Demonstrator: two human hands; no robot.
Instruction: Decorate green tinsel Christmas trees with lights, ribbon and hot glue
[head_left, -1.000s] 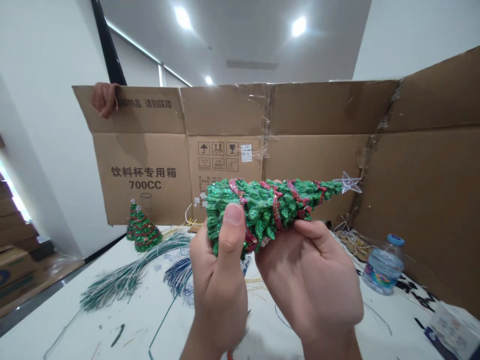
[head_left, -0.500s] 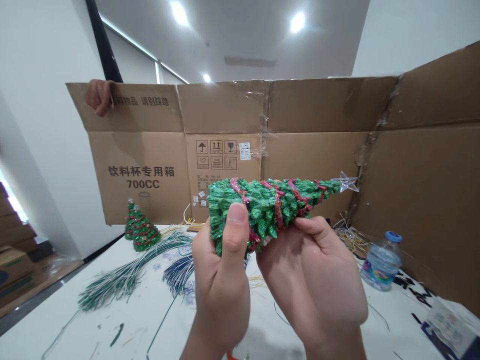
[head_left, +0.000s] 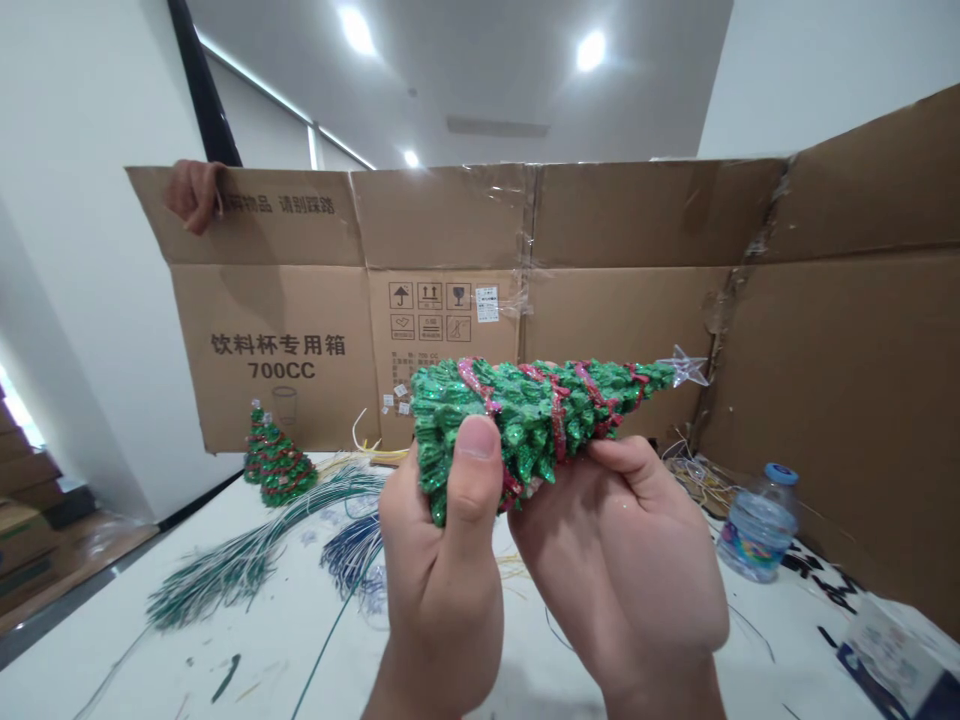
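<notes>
Holding a green tree (head_left: 525,430) sideways in both hands, above the table (head_left: 262,640).
The left hand (head_left: 442,560) grips its base end, thumb on top; the right hand (head_left: 622,580) cradles it from below, fingers curled. Its star (head_left: 686,367) points right, toward the cardboard (head_left: 630,220).

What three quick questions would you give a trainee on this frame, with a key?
1. True or false: the left hand and right hand both touch the glittery green miniature Christmas tree.
2. What is at the tree's narrow tip? A: a clear star; B: a red bow; C: a bottle cap.
3. What size marking is printed under the Chinese text on the cardboard sheet?
Key: 1 true; 2 A; 3 700CC.
</notes>
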